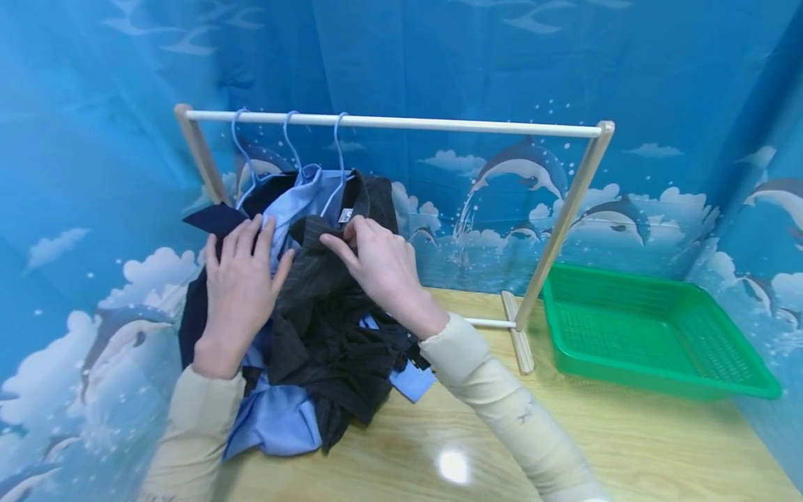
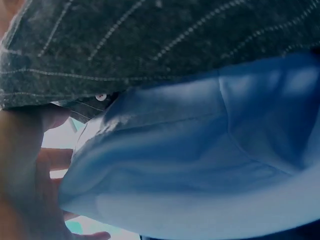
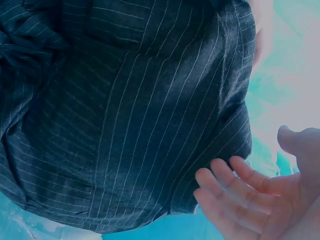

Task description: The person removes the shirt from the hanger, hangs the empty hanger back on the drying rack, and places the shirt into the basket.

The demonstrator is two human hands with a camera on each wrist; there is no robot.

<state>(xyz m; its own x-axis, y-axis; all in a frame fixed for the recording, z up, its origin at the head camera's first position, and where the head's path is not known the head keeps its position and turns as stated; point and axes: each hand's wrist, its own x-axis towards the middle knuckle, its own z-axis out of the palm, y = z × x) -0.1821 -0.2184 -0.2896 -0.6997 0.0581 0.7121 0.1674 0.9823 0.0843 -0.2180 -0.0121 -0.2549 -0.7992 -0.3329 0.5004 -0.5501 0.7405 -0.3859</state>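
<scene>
Right grip [image 1: 376,261] pinching pinstriped shirt [image 1: 326,328] collar; left grip [image 1: 241,279] spread flat; wrist view alone shows button [image 2: 101,96].

Around me hangs a blue backdrop [image 1: 439,63] printed with leaping dolphins, white clouds and gulls, wrapping both sides as well as the back. In front of me is a light wooden table [image 1: 627,446], its varnish catching a bright spot of overhead light. A green plastic mesh basket [image 1: 652,335] sits at the table's right, against the backdrop.
</scene>
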